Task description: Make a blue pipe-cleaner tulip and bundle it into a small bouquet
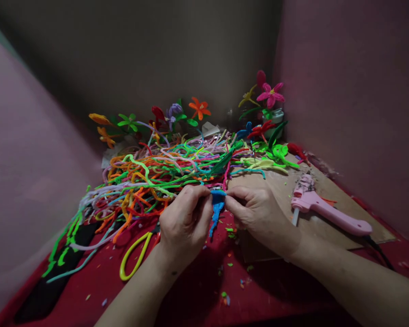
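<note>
Head: blue piece (218, 199), flower (271, 95) above jar (276, 116)

The blue piece (218, 198) looks fuzzy and matt, as do the heaped stems (146, 170). The pink glue gun (339, 216) looks like smooth plastic, rough-crusted at its far end.

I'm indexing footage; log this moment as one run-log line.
left hand: pinching blue piece | right hand: pinching its opposite edge | beyond: colourful fuzzy stems | right side: pink glue gun
</note>
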The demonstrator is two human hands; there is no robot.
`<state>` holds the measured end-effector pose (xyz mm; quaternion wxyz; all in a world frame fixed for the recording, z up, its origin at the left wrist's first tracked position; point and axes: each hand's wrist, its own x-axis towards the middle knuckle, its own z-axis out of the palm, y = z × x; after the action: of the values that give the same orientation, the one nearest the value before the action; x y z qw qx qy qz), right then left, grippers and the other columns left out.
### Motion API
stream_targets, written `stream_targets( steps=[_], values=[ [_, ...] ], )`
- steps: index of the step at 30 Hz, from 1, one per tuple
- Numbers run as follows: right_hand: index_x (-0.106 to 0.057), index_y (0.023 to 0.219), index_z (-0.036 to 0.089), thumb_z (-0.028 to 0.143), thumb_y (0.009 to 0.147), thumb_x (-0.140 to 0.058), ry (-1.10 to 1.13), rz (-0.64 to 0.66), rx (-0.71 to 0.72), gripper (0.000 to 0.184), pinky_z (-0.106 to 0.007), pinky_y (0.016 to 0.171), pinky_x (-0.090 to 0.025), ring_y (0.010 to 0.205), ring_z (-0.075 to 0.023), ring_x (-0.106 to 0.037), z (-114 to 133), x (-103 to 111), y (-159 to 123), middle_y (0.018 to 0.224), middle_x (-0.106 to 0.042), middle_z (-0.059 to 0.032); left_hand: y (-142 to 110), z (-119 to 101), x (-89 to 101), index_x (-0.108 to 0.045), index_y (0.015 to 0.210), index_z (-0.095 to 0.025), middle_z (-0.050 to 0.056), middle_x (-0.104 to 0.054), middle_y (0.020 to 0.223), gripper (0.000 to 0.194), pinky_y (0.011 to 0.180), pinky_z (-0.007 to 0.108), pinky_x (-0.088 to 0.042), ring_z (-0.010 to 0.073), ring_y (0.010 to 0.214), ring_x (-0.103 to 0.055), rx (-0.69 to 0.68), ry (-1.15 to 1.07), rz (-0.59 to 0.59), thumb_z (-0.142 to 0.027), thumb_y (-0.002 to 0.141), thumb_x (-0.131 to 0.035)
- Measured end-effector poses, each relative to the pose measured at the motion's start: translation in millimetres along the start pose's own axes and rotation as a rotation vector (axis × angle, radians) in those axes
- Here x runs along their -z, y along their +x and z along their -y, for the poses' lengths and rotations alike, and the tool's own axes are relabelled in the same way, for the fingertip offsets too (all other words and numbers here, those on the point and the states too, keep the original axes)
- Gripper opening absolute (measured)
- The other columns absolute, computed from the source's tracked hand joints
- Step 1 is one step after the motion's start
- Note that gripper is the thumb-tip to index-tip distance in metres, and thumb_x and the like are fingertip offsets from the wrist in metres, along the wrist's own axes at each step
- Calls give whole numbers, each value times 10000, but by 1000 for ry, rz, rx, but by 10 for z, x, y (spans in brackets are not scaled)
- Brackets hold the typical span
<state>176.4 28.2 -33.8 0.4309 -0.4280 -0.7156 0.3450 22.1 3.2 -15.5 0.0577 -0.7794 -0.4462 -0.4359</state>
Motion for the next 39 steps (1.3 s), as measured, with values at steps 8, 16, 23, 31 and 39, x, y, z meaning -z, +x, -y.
stream_targets(
  steps=[8,16,23,31,39],
  values=[
    [-526,560,161,144,819,-449,6,-2,18,271,-209,495,-303,498,-76,-401,13,8,-9,503,-432,42,6,-41,29,-541,843,-190,-11,-566,711,110,620,201,-436,99,633,-538,-43,52,21,-91,799,-522],
    [-489,537,164,147,818,-450,14,-1,23,284,-210,477,-284,484,-73,-390,11,1,-4,493,-417,44,28,-33,36,-534,827,-185,-19,-546,699,115,585,189,-422,84,597,-509,-16,10,38,-78,786,-526],
    [-495,544,158,159,812,-456,45,51,-26,271,-217,482,-260,486,-70,-368,-3,-1,0,489,-389,52,32,-16,35,-532,813,-181,-17,-532,690,123,582,197,-413,92,594,-498,-36,10,52,-65,776,-517],
    [-406,485,156,126,785,-471,64,24,-37,309,-209,469,-239,483,-61,-313,22,21,10,473,-320,63,30,3,15,-525,831,-167,-3,-520,697,145,584,210,-407,105,615,-492,-119,25,75,-39,765,-511],
    [-542,580,162,175,770,-497,223,229,-250,196,-175,349,-257,353,-61,-382,-4,48,84,410,-428,64,44,103,13,-558,826,-158,-3,-550,721,117,615,192,-429,94,651,-521,-55,-28,80,-58,768,-539]
  ],
)
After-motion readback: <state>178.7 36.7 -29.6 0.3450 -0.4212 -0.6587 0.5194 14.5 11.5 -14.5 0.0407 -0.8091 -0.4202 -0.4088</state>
